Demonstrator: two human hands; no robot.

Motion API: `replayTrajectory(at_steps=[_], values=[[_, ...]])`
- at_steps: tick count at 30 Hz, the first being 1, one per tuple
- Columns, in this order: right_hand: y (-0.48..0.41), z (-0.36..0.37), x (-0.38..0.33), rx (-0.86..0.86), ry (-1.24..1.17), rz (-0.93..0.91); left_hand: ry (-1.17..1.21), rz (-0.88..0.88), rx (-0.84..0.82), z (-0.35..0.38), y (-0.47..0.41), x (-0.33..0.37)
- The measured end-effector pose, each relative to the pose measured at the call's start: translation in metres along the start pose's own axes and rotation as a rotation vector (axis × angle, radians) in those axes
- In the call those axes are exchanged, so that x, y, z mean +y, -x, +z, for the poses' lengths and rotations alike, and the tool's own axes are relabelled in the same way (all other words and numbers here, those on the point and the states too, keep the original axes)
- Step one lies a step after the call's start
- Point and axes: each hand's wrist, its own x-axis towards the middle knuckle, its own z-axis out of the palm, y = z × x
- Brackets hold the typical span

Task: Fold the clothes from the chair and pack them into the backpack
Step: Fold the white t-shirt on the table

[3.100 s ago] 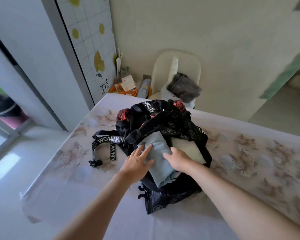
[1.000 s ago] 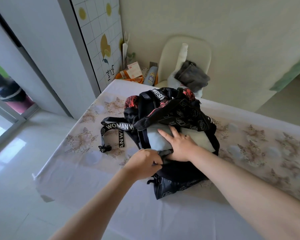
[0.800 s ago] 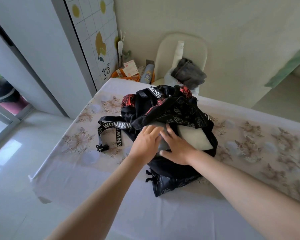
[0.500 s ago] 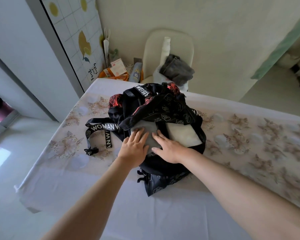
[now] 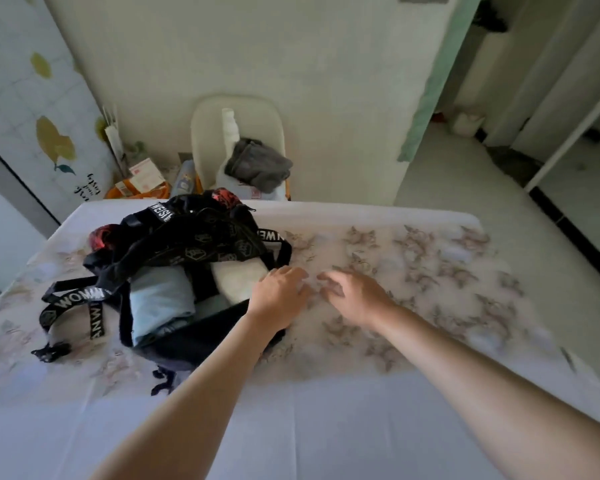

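Black backpack [image 5: 194, 237] gaping open on the surface [image 5: 430, 271], folded pale-blue garment [image 5: 160, 299] and cream garment [image 5: 239, 278] inside, left hand [image 5: 279, 296] at its edge, right hand [image 5: 355, 296] over the surface, each grip wide, empty.

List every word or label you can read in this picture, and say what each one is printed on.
"WOMAN": left strap of the backpack.
"MAN", sideways: narrow strap just below it.
"WEIS", cut off by a fold: top strap.
"WE", rest hidden: right strap.
Too blurred to read: dark script on the wall panel, the red-and-white card, the bottle label.
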Motion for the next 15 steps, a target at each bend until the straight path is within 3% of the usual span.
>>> replayTrajectory(at_steps=[9, 15], values=[[0.177, -0.114, 0.282, 0.123, -0.022, 0.340, 0.030, 0.220, -0.267, 0.143, -0.028, 0.302], [0.329, -0.160, 0.398, 0.239, -0.055, 0.663, 0.067, 0.447, -0.487, 0.227, -0.013, 0.475]])
